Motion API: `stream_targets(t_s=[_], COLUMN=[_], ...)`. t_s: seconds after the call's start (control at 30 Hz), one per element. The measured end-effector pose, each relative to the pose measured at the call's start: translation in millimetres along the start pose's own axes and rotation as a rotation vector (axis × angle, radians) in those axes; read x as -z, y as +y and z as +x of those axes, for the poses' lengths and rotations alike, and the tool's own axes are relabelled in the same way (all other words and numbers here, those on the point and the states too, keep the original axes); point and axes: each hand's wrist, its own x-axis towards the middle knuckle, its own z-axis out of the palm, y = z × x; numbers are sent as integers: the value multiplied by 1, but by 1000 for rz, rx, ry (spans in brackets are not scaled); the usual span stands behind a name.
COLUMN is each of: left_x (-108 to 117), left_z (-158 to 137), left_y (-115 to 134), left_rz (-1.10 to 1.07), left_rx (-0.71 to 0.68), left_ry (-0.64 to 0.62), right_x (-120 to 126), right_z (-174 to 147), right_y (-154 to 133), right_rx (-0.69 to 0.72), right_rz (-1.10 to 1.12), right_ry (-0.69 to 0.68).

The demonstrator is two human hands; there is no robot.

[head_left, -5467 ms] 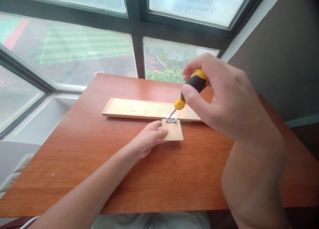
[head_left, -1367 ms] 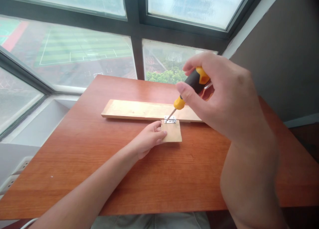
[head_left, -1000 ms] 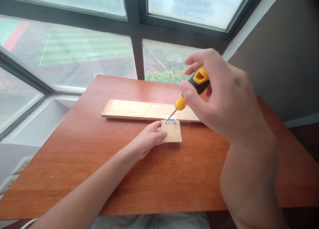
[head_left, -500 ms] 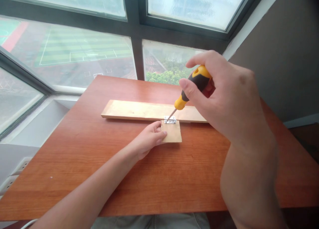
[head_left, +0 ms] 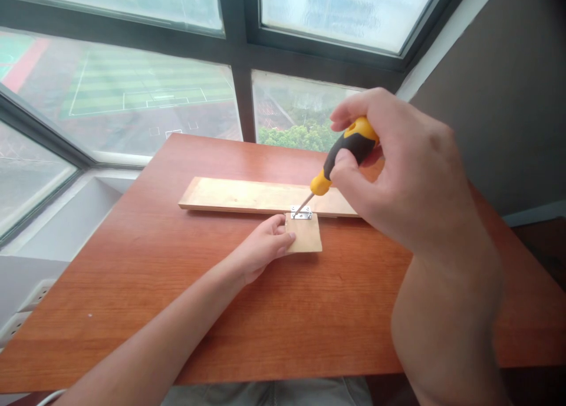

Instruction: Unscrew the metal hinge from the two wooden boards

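Observation:
My right hand [head_left: 393, 164] grips a yellow and black screwdriver [head_left: 349, 152] by its handle, thumb on the near side. The shaft slants down to the left, and its tip meets the left end of a silver metal hinge [head_left: 302, 214]. One leaf of the hinge lies on a small square wooden piece [head_left: 306, 235], the other on the long wooden board [head_left: 239, 194] behind it. My left hand [head_left: 269, 241] pinches the small piece at its left edge, thumb on top. The fingers under it are hidden.
The board and hinge rest on a reddish-brown wooden table [head_left: 221, 335]. Windows with dark frames [head_left: 245, 58] rise behind the table. Wall sockets [head_left: 39, 294] are low on the left, and a grey wall [head_left: 499, 99] stands at the right.
My right hand has turned slightly and its thumb has slid on the screwdriver handle, which shifts a little right. The tip stays on the hinge. My left hand keeps its place.

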Motion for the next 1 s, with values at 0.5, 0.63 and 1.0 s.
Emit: stream_targets(t_s=[0.5, 0.63, 1.0], left_x=[0, 1, 0], left_z=[0, 0, 0], left_y=[0, 0, 0], left_rz=[-30, -28, -21], left_rx=[12, 7, 3], left_ry=[-24, -21, -6], right_x=[-1, -5, -2], right_z=[-1, -1, -1], right_y=[-1, 1, -3], right_rx=[46, -19, -30], right_rz=[98, 25, 63], right_ry=[-3, -7, -23])
